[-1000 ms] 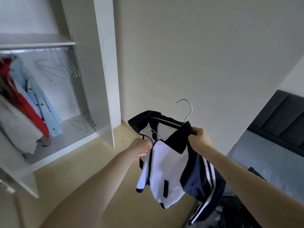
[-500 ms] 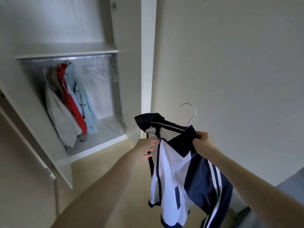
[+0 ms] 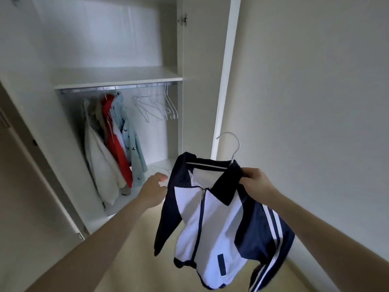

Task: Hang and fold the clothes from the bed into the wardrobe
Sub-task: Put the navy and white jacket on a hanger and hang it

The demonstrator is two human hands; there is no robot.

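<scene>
**Jacket on hanger, held up in front of open wardrobe**

Right hand (image 3: 255, 184) is gripping the navy-and-white jacket (image 3: 212, 220) at its collar, fingers curled round the fabric w/ the shoulder of the hanger (image 3: 231, 148) inside it. Hanger's wire hook is sticking up above the collar, tilted a bit, not on anything. Jacket is hanging in the air below the hand, zipped up most of the way, collar folded open, white front facing the camera, navy sleeve w/ white stripes trailing down at right.

Left hand (image 3: 154, 189) is sitting just beside the jacket's other shoulder, fingers loosely spread. Whether it's touching the fabric or just off it – can't tell, edge is blurred. Not gripping anything that shows.

Wardrobe (image 3: 202, 85) is standing open ahead and to the left, white inside. Rail (image 3: 117, 87) is running under the shelf (image 3: 117, 76). Clothes are hanging on the rail's left part: a cream garment (image 3: 101, 165), a red one (image 3: 117, 144), a light blue one w/ small dark bird shapes (image 3: 131, 142). Bunch of bare wire hangers (image 3: 157, 106) is hanging on the rail's right part. Jacket is well apart from the rail, lower and to the right of it, over the beige floor (image 3: 130, 260).
</scene>
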